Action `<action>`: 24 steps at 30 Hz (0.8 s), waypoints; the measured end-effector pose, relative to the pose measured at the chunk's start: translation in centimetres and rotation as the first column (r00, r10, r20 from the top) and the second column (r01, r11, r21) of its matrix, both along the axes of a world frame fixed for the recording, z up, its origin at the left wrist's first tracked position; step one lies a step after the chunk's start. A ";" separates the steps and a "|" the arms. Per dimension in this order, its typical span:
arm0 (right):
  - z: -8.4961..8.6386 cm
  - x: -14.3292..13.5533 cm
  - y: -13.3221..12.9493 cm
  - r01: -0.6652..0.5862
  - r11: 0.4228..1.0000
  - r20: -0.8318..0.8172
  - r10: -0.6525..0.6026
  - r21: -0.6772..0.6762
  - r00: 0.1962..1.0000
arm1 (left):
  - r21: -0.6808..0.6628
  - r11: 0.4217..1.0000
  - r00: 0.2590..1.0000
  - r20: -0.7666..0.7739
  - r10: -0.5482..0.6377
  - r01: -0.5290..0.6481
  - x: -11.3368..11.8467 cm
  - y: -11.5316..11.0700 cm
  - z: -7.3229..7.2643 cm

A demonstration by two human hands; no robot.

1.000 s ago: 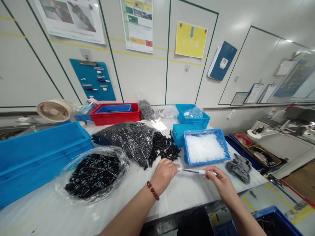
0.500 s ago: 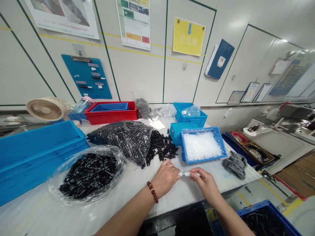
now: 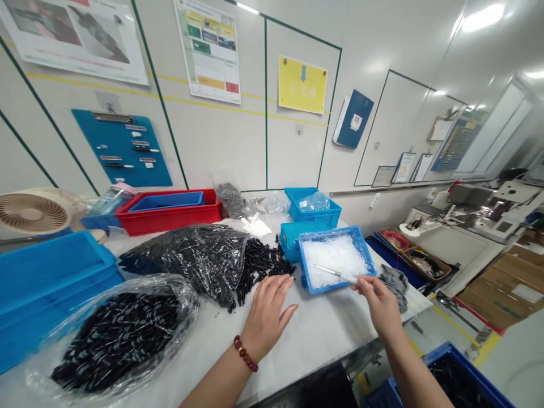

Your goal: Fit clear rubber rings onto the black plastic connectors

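Observation:
My right hand (image 3: 376,297) pinches a slim, pen-like white-handled tool (image 3: 338,274) with a thin metal shaft. Its shaft points left over the blue bin (image 3: 313,290), which is filled with small translucent white rings (image 3: 340,255); whether the tip touches them I cannot tell. My left hand (image 3: 270,309), wearing a bead bracelet, holds nothing. Its fingers are stretched out at the near edge of a pile of short black rod-like parts (image 3: 259,263), which spills from a black plastic bag (image 3: 191,258).
At left, a clear bag holds black parts with pale bands (image 3: 123,340), beside large blue trays (image 3: 51,272). A red bin (image 3: 170,215), a fan (image 3: 36,212) and further blue bins (image 3: 314,209) stand along the wall. Grey cloth (image 3: 395,286) lies right; a blue crate (image 3: 459,374) sits below the table.
My hands have moved apart. My left hand has opened and shifted toward the black parts; my right hand has carried the tool rightward, over the white rings. The view has turned right.

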State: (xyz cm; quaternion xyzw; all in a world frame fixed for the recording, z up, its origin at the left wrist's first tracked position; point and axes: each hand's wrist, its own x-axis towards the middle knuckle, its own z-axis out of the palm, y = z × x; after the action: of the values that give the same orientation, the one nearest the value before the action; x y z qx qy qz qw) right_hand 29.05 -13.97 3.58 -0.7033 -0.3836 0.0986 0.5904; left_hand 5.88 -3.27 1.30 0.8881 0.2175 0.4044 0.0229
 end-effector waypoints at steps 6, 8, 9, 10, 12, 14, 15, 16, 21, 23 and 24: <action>0.9 1.2 0.7 0.109 0.994 0.114 -0.108 -0.005 0.988 | -0.044 0.999 1.000 -0.024 -0.019 0.018 0.4 0.3 -0.8; 0.9 1.1 1.1 0.086 0.996 0.161 -0.081 -0.022 0.984 | -0.050 0.999 1.000 -0.022 -0.010 0.009 0.4 0.4 -0.8; 0.8 1.1 1.3 0.079 0.996 0.184 -0.072 -0.030 0.980 | -0.052 0.999 1.000 -0.020 -0.007 0.005 0.4 0.4 -0.8; 0.7 1.0 1.5 0.076 0.996 0.204 -0.067 -0.037 0.977 | -0.053 0.999 1.000 -0.019 -0.004 0.003 0.3 0.4 -0.8; 0.5 1.0 1.7 0.087 0.995 0.247 -0.070 -0.055 0.967 | -0.055 0.999 1.000 -0.019 -0.002 0.001 0.3 0.4 -0.8; 0.4 1.0 1.9 0.113 0.991 0.297 -0.087 -0.072 0.951 | -0.056 0.998 1.000 -0.022 -0.003 0.002 0.3 0.4 -0.8; 0.3 1.0 2.0 0.131 0.988 0.322 -0.100 -0.077 0.942 | -0.056 0.998 1.000 -0.023 -0.005 0.004 0.3 0.4 -0.8; 0.3 1.1 2.0 0.148 0.986 0.343 -0.111 -0.082 0.933 | -0.056 0.998 1.000 -0.024 -0.008 0.007 0.3 0.4 -0.8; 0.2 0.7 3.3 0.158 0.983 0.389 -0.111 -0.090 0.914 | -0.067 0.998 0.999 -0.039 -0.011 0.008 0.4 0.5 -1.0; 0.1 0.4 4.2 0.117 0.989 0.345 -0.078 -0.095 0.935 | -0.067 0.998 0.999 -0.042 -0.015 0.012 0.3 0.6 -1.0; 0.0 0.3 4.6 0.088 0.991 0.301 -0.055 -0.097 0.952 | -0.067 0.998 0.999 -0.042 -0.017 0.014 0.3 0.6 -1.0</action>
State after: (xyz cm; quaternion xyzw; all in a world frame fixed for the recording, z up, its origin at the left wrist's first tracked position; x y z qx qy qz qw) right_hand 29.33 -9.36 3.58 -0.7548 -0.4363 -0.0088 0.4898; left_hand 6.19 -2.68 0.32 0.8969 0.2246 0.3775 0.0511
